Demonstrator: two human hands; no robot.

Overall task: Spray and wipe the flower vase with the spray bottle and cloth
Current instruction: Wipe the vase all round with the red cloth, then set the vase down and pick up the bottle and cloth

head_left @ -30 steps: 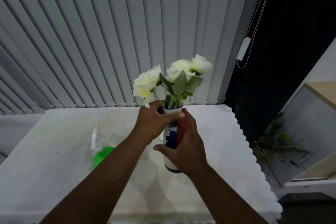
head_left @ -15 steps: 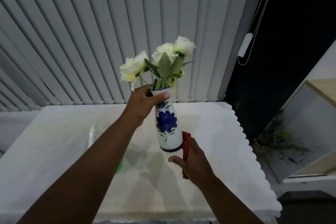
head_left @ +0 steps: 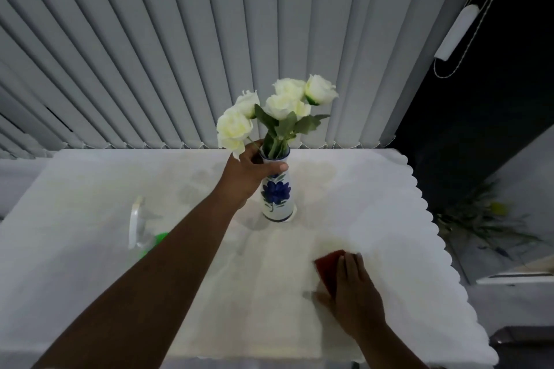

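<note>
The left hand (head_left: 250, 172) is wrapped around the neck of the flower vase (head_left: 277, 192), thumb across the front just below the rim and the fingers curled behind. The vase stands upright on the tabletop (head_left: 374, 204), which is covered by a white cloth with a scalloped edge; it is white with a blue flower painted on its side and a blue band at the foot. White roses (head_left: 281, 105) with green leaves rise out of it, above and just beyond that hand. The right hand (head_left: 355, 293) lies palm down on the tabletop, nearer the person and well apart from the vase, its fingers spread flat over a red cloth (head_left: 328, 269) whose far corner shows past the fingertips. The spray bottle (head_left: 139, 226), clear with a green part, stands to the left of the left forearm, partly hidden behind it. Grey vertical blinds (head_left: 180, 48) hang beyond the tabletop.
</note>
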